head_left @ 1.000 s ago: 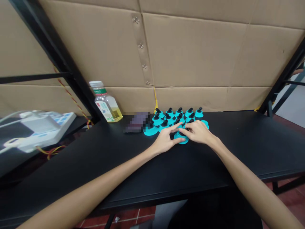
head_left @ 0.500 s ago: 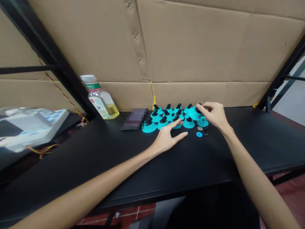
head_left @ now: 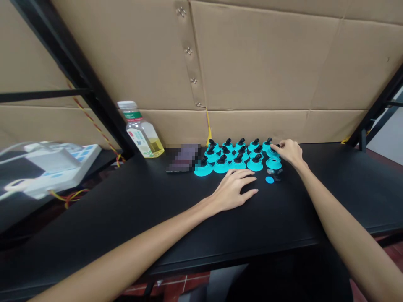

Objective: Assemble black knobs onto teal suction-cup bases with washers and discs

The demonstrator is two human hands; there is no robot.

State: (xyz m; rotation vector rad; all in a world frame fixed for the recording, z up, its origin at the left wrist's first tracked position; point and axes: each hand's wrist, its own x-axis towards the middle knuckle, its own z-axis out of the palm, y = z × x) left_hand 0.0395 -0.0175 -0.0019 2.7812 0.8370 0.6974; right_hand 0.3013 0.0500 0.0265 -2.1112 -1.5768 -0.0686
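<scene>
The back is closed off by large sheets of tan corrugated cardboard (head_left: pixel 261 63), joined along a strip by metal fasteners (head_left: pixel 188 50). Black metal frame posts (head_left: pixel 69 63) are angled up at both sides, and a twisted red-and-yellow cord (head_left: pixel 91 119) is run beside the left one. A black table (head_left: pixel 94 201) is set before the cardboard; red floor tiles (head_left: pixel 170 285) are seen beneath it, and a pale wall (head_left: pixel 385 130) is glimpsed at right.

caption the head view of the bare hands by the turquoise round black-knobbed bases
Left hand flat on a black tabletop, right hand at turquoise round bases with black knobs
</scene>
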